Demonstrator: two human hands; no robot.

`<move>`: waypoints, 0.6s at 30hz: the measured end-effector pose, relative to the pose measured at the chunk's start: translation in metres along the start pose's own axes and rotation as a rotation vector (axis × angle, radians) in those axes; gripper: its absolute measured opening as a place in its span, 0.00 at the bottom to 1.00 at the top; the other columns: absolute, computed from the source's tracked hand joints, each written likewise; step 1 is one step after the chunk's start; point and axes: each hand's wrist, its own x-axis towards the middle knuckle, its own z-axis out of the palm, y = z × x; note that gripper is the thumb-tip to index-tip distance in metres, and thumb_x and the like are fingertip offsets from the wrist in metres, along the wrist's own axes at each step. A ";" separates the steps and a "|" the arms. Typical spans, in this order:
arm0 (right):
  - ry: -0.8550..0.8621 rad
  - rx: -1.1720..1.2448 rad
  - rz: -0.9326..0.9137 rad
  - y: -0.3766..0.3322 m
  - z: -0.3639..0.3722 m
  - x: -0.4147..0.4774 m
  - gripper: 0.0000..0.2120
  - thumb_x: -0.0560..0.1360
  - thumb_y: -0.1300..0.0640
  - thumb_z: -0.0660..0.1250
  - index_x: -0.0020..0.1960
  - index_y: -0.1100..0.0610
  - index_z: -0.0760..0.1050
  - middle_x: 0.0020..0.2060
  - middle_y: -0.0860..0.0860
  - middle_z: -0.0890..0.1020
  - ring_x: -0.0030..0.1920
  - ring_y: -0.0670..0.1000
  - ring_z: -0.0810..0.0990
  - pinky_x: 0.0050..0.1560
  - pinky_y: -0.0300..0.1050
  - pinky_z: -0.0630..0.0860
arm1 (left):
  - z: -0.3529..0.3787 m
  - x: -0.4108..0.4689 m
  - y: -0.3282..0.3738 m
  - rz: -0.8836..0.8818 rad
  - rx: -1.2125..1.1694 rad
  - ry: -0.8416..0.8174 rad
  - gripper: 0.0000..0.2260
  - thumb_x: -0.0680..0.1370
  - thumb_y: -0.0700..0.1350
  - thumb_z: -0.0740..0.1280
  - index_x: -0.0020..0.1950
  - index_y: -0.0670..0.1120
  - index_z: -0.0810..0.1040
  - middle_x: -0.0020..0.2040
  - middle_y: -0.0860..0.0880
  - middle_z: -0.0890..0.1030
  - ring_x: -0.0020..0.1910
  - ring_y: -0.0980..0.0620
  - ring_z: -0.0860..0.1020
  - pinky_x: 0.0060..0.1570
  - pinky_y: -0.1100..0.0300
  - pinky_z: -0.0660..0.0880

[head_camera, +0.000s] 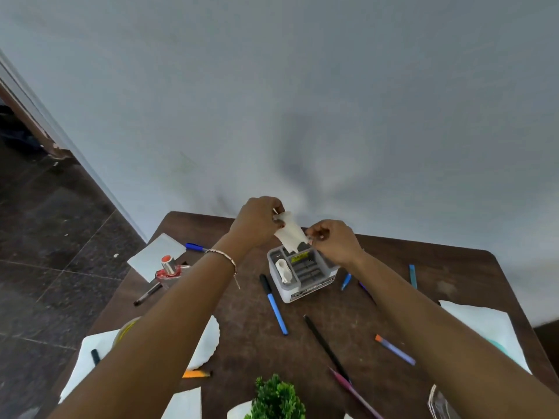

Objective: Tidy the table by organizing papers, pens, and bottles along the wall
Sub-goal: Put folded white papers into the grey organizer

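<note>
At the near edge of the bench [242, 328] a plant [276, 397] stood among loose papers [87, 358]; pens — a blue pen [275, 306], a black pen [325, 343] — lay scattered across the middle. Beyond them sat a grey organizer [302, 273], and just above it both hands worked one small paper slip [290, 234]: the left hand [257, 222] pinched its upper end, the right hand [334, 241] its lower, fingers curled. A red-capped bottle [168, 267] stood by the left edge. The step looked like folding the slip; next it would need seating in the organizer, then pens gathered toward the wall [302, 116].
</note>
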 end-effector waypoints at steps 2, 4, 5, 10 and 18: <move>0.007 -0.018 0.004 0.006 0.003 0.008 0.09 0.72 0.63 0.69 0.51 0.54 0.81 0.44 0.46 0.82 0.46 0.45 0.79 0.51 0.37 0.72 | 0.008 0.009 0.000 0.027 0.081 -0.013 0.09 0.75 0.42 0.68 0.55 0.44 0.79 0.52 0.45 0.81 0.50 0.46 0.78 0.44 0.60 0.68; 0.008 -0.050 0.002 0.011 0.006 0.013 0.09 0.72 0.63 0.69 0.51 0.54 0.81 0.44 0.45 0.81 0.45 0.44 0.78 0.50 0.36 0.71 | 0.017 0.015 -0.001 0.043 0.126 -0.031 0.08 0.76 0.41 0.66 0.54 0.45 0.79 0.52 0.45 0.80 0.48 0.46 0.77 0.43 0.59 0.70; 0.008 -0.062 0.001 0.014 0.007 0.015 0.09 0.72 0.63 0.69 0.51 0.55 0.81 0.43 0.45 0.81 0.45 0.44 0.78 0.50 0.36 0.70 | 0.020 0.017 0.000 0.050 0.146 -0.039 0.08 0.76 0.41 0.65 0.54 0.45 0.79 0.51 0.45 0.80 0.47 0.45 0.77 0.43 0.57 0.72; 0.004 -0.097 0.006 0.022 0.012 0.021 0.07 0.71 0.63 0.69 0.46 0.53 0.80 0.41 0.46 0.81 0.43 0.45 0.77 0.44 0.35 0.68 | 0.031 0.025 0.004 0.120 0.233 -0.046 0.09 0.76 0.39 0.65 0.55 0.43 0.78 0.50 0.43 0.80 0.48 0.42 0.78 0.44 0.55 0.74; 0.011 -0.117 0.015 0.031 0.015 0.021 0.10 0.70 0.62 0.70 0.51 0.56 0.80 0.42 0.46 0.80 0.42 0.46 0.78 0.40 0.33 0.68 | 0.053 0.024 0.006 0.170 0.331 -0.102 0.09 0.76 0.38 0.64 0.55 0.44 0.78 0.49 0.43 0.79 0.47 0.42 0.78 0.44 0.53 0.76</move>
